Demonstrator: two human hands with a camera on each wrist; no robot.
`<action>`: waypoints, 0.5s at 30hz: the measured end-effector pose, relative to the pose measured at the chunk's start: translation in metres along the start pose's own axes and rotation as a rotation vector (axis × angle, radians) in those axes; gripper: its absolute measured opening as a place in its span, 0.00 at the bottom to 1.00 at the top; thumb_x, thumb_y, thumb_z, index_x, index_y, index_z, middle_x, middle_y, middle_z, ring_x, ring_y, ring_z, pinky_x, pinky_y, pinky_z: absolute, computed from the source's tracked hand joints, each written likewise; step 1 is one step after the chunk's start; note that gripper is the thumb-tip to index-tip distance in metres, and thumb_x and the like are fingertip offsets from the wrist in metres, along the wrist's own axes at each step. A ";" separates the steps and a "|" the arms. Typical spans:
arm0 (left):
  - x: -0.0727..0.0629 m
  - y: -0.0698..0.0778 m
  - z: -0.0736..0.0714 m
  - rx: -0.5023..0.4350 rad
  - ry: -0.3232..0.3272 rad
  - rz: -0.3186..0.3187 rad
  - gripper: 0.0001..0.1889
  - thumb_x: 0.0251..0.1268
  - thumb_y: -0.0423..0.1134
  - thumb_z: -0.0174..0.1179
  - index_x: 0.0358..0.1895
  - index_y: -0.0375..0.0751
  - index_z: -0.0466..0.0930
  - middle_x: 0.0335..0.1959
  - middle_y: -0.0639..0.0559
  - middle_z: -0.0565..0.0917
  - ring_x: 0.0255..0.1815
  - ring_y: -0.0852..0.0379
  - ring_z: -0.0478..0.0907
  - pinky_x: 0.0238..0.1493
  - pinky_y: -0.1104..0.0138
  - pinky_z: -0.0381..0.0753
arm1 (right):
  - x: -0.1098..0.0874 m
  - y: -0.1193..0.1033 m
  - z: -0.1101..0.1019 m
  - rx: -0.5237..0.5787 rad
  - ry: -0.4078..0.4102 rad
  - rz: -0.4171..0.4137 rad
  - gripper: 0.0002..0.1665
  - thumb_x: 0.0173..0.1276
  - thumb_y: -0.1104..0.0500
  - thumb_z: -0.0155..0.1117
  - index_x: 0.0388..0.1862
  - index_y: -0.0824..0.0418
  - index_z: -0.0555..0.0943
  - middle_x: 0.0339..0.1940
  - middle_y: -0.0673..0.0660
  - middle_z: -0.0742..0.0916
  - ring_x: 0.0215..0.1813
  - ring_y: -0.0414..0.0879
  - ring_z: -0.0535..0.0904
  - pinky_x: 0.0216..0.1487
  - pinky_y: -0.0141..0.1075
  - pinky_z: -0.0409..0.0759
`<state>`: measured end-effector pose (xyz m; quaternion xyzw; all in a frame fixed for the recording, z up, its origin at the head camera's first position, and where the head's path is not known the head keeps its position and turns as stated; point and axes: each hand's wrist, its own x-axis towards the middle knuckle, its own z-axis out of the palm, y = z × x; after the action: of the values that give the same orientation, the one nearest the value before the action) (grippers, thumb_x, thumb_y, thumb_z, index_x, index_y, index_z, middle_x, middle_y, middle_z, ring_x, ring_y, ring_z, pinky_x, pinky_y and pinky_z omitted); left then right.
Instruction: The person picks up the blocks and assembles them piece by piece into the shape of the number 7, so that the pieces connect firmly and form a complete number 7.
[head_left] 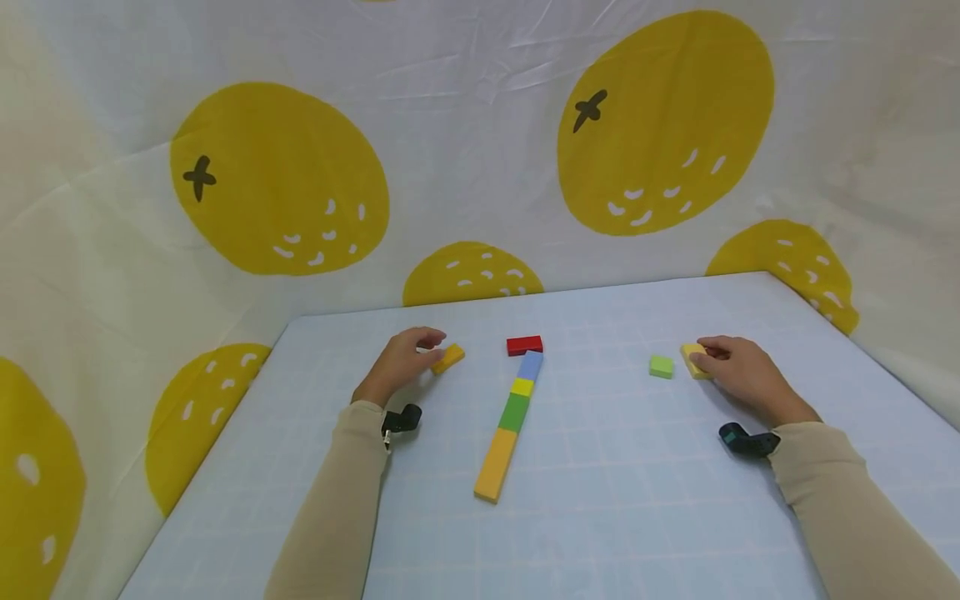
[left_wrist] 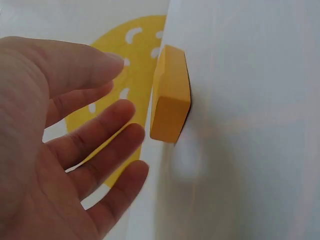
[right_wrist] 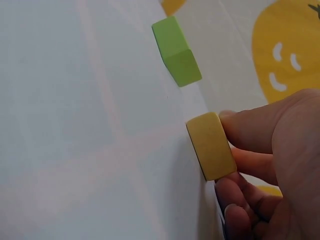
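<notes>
My left hand (head_left: 402, 360) is just left of an orange block (head_left: 448, 358), its fingers loosely bent. In the left wrist view a gap shows between the fingertips (left_wrist: 134, 131) and the orange block, which lies on the cloth. At the right, my right hand (head_left: 742, 375) pinches a pale yellow block (head_left: 694, 361) low at the table. The thumb is at one side of that block and the fingers are at the other, partly hidden behind it. A light green block (head_left: 661, 366) lies just left of the yellow one.
Between the hands, a slanting row of blocks runs end to end: long orange (head_left: 495, 467), green (head_left: 514, 412), yellow (head_left: 522, 387) and blue (head_left: 530, 365). A red block (head_left: 524, 345) lies crosswise at its far end. Behind the table (head_left: 600, 500) hangs a fruit-patterned cloth (head_left: 465, 167).
</notes>
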<state>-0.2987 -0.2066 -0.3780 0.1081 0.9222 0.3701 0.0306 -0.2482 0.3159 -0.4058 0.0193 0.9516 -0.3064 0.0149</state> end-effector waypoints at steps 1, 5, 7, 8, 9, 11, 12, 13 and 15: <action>-0.001 -0.002 0.000 0.001 -0.004 -0.022 0.21 0.71 0.45 0.62 0.64 0.44 0.78 0.58 0.49 0.81 0.59 0.48 0.74 0.61 0.52 0.74 | 0.001 0.000 0.001 0.003 0.001 0.003 0.40 0.78 0.41 0.52 0.70 0.74 0.66 0.60 0.75 0.74 0.57 0.67 0.70 0.58 0.62 0.71; -0.003 -0.008 0.002 -0.011 -0.012 -0.084 0.21 0.70 0.45 0.63 0.63 0.45 0.79 0.55 0.50 0.81 0.55 0.49 0.75 0.58 0.53 0.76 | 0.002 0.001 0.002 0.014 -0.001 0.006 0.40 0.77 0.41 0.53 0.69 0.74 0.67 0.58 0.74 0.75 0.54 0.65 0.71 0.56 0.60 0.73; -0.002 -0.009 0.004 -0.017 -0.010 -0.083 0.20 0.69 0.44 0.63 0.62 0.45 0.79 0.54 0.51 0.81 0.54 0.50 0.76 0.58 0.55 0.77 | 0.002 0.001 0.000 0.024 -0.001 0.011 0.39 0.77 0.41 0.54 0.69 0.73 0.67 0.58 0.74 0.75 0.54 0.65 0.71 0.55 0.60 0.73; -0.001 -0.009 0.005 -0.020 -0.012 -0.079 0.20 0.70 0.44 0.63 0.63 0.45 0.79 0.54 0.51 0.81 0.54 0.50 0.76 0.58 0.55 0.77 | 0.002 0.001 -0.001 0.028 -0.001 0.014 0.39 0.77 0.41 0.54 0.69 0.73 0.67 0.58 0.74 0.75 0.53 0.65 0.71 0.55 0.60 0.73; 0.000 -0.008 0.006 -0.021 -0.014 -0.074 0.20 0.70 0.44 0.63 0.63 0.44 0.79 0.54 0.50 0.82 0.54 0.50 0.76 0.58 0.55 0.77 | 0.002 0.001 -0.002 0.034 -0.002 0.020 0.39 0.77 0.41 0.54 0.69 0.73 0.66 0.58 0.74 0.75 0.53 0.65 0.71 0.55 0.60 0.73; 0.001 -0.007 0.008 -0.021 -0.012 -0.073 0.20 0.70 0.44 0.63 0.62 0.44 0.79 0.54 0.50 0.82 0.53 0.50 0.76 0.57 0.55 0.77 | 0.002 0.001 -0.004 0.037 -0.006 0.023 0.39 0.77 0.42 0.55 0.68 0.74 0.66 0.57 0.74 0.74 0.53 0.65 0.71 0.55 0.61 0.73; 0.002 -0.007 0.008 -0.016 -0.012 -0.073 0.20 0.70 0.43 0.63 0.62 0.44 0.79 0.54 0.50 0.82 0.53 0.50 0.76 0.57 0.55 0.77 | 0.002 0.001 -0.004 0.037 -0.009 0.022 0.39 0.77 0.42 0.55 0.68 0.74 0.65 0.58 0.74 0.74 0.54 0.66 0.70 0.55 0.61 0.72; 0.002 -0.006 0.009 -0.013 -0.010 -0.076 0.20 0.69 0.43 0.63 0.62 0.44 0.79 0.54 0.50 0.82 0.53 0.50 0.76 0.57 0.55 0.77 | 0.002 0.000 -0.004 0.038 -0.013 0.020 0.39 0.77 0.43 0.55 0.68 0.74 0.65 0.58 0.75 0.74 0.54 0.66 0.70 0.56 0.61 0.72; 0.001 -0.005 0.008 -0.002 -0.003 -0.087 0.20 0.69 0.43 0.64 0.62 0.43 0.79 0.55 0.49 0.82 0.53 0.50 0.76 0.57 0.55 0.77 | 0.003 0.000 -0.004 0.045 -0.020 0.013 0.39 0.77 0.43 0.55 0.68 0.75 0.65 0.58 0.75 0.73 0.54 0.66 0.70 0.56 0.62 0.71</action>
<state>-0.2998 -0.2045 -0.3878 0.0686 0.9255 0.3693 0.0482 -0.2511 0.3177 -0.4027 0.0228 0.9440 -0.3280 0.0262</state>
